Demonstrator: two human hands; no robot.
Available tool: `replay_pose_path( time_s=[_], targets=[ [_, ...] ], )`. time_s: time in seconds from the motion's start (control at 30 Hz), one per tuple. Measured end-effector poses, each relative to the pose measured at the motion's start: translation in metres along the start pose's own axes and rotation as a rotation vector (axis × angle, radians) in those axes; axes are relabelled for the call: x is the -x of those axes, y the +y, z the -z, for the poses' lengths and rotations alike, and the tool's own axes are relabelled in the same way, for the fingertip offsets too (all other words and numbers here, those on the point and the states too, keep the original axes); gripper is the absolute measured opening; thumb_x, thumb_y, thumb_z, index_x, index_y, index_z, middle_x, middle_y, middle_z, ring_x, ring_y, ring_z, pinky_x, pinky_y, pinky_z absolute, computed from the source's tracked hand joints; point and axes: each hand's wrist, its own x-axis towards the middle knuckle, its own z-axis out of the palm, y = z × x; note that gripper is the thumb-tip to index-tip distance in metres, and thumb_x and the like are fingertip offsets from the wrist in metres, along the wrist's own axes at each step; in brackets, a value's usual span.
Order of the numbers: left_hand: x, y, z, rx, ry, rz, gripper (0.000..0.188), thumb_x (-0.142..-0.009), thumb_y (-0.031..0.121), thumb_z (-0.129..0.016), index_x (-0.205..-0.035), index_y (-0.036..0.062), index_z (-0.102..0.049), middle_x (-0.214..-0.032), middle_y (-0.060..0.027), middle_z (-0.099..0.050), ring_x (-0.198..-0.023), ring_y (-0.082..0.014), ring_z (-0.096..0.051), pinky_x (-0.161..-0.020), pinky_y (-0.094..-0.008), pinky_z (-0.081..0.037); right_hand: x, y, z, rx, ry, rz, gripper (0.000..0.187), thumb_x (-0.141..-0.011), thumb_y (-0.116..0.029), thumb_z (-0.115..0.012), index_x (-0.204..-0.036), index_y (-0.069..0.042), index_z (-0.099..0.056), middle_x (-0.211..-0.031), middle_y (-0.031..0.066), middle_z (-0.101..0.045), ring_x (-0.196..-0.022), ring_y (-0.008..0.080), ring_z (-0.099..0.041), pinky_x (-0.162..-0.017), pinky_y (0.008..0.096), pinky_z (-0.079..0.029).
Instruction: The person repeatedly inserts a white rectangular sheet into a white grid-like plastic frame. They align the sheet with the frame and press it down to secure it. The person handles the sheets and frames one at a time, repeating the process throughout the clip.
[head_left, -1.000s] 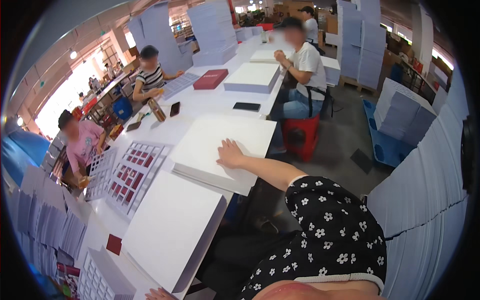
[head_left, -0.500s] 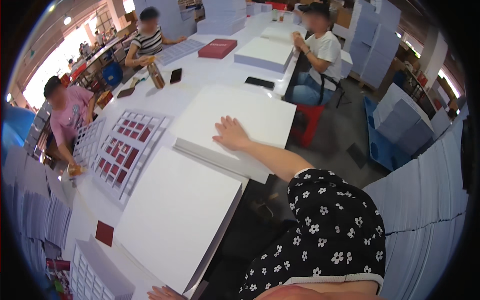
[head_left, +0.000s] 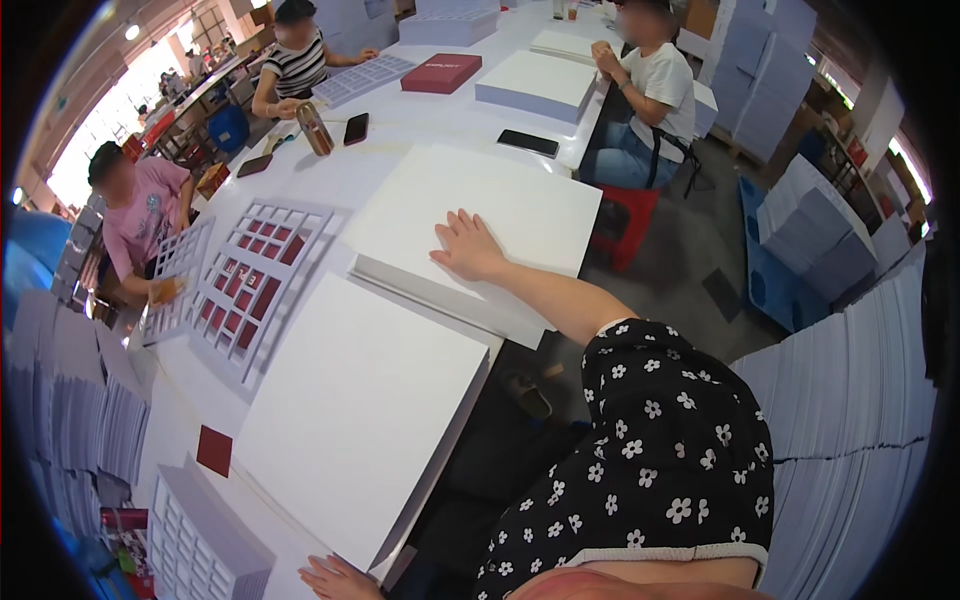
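Note:
My right hand [head_left: 468, 246] lies flat, fingers spread, on the top white sheet of the farther stack [head_left: 390, 205]. That arm reaches across in a black sleeve with white flowers. At the lower edge, my left hand [head_left: 340, 580] is beside the near corner of the nearer white stack [head_left: 360, 420]. Its fingers are stretched out, and part of the hand is cut off by the picture edge. I see nothing held in either hand. Left of the stacks is a white lattice frame [head_left: 237, 318] with red showing through its openings. A small dark red square [head_left: 215, 451] lies near the closer stack.
Another stack of lattice frames [head_left: 205, 530] stands at the near left. Three people sit along the table. Beyond the farther stack are a black phone [head_left: 528, 144], a bottle [head_left: 314, 130] and a red box [head_left: 441, 73]. Tall sheet piles [head_left: 850, 430] rise at right.
The view has shifted slightly, and a little more of my left hand shows. My right hand stays flat on the farther stack. The pink-shirted person's hand has moved slightly over the lattice.

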Motion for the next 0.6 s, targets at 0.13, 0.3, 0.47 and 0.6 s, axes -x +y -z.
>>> replay_pose_path(
  time_s=[0.13, 0.3, 0.47, 0.6],
  targets=[
    [-0.021, -0.078, -0.079, -0.845, -0.299, -0.555, 0.067, -0.102, 0.037, -0.034, -0.155, -0.0014, -0.018, -0.16, -0.0236, -0.023, -0.148, -0.0459, -0.018, -0.115, -0.0676, -0.015, -0.003, 0.0, 0.0, -0.023, 0.007, 0.011, 0.067, -0.099, -0.052, -0.042, -0.146, -0.004, -0.04, -0.156, 0.0255, -0.028, -0.148, 0.0416, -0.019, -0.12, 0.0516, -0.015],
    [-0.009, -0.055, -0.06, -0.957, -0.301, -0.45, 0.071, -0.101, 0.041, -0.035, -0.155, -0.0007, -0.015, -0.163, -0.0187, -0.018, -0.15, -0.0419, -0.01, -0.116, -0.0675, -0.008, 0.0, 0.002, 0.0, -0.035, 0.034, 0.029, 0.068, -0.099, -0.051, -0.042, -0.146, -0.002, -0.04, -0.155, 0.0271, -0.028, -0.147, 0.0432, -0.021, -0.12, 0.0539, -0.015],
    [0.001, -0.036, -0.039, -0.076, 0.129, -0.041, 0.053, -0.103, 0.042, -0.045, -0.144, 0.0094, -0.047, -0.151, -0.0261, -0.037, -0.14, -0.0385, -0.035, -0.112, -0.0499, -0.03, -0.011, -0.012, -0.014, 0.003, 0.025, 0.061, 0.069, -0.099, -0.051, -0.044, -0.145, -0.001, -0.041, -0.155, 0.0282, -0.029, -0.147, 0.0445, -0.021, -0.119, 0.0561, -0.016],
    [-0.026, 0.009, -0.014, -0.037, -0.117, 0.152, 0.057, -0.1, 0.044, -0.05, -0.146, 0.0111, -0.044, -0.151, -0.0308, -0.033, -0.142, -0.0418, -0.03, -0.114, -0.0523, -0.027, -0.014, 0.01, -0.007, 0.188, 0.067, 0.144, 0.06, -0.094, -0.05, -0.053, -0.128, 0.0, -0.058, -0.133, 0.0255, -0.055, -0.127, 0.0415, -0.047, -0.103, 0.0544, -0.037]
  ],
)
